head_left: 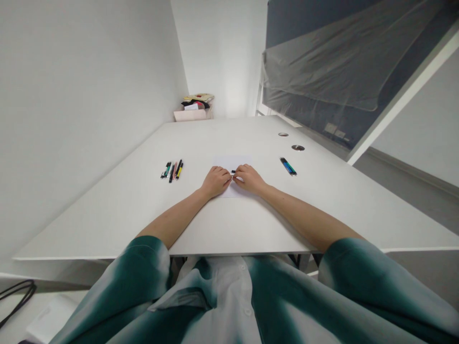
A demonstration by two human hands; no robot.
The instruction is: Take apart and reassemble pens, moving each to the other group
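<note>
My left hand (216,181) and my right hand (250,178) meet over a white sheet of paper (233,192) on the table. The fingertips of both are pinched together around something thin and small, too tiny to make out. A short black piece (233,171) shows just beyond the fingertips, beside my right hand; whether it is held or lies on the paper I cannot tell. To the left lies a group of several pens (175,171), black, green, pink and yellow. On the right, blue and green pens (288,166) lie close together.
The white table (229,224) runs up to a wall on the left. Two round cable holes (298,148) sit near its right edge. At the far end stands a pale box (190,115) with cloth items in it. A plastic-covered dark panel (322,71) stands at right.
</note>
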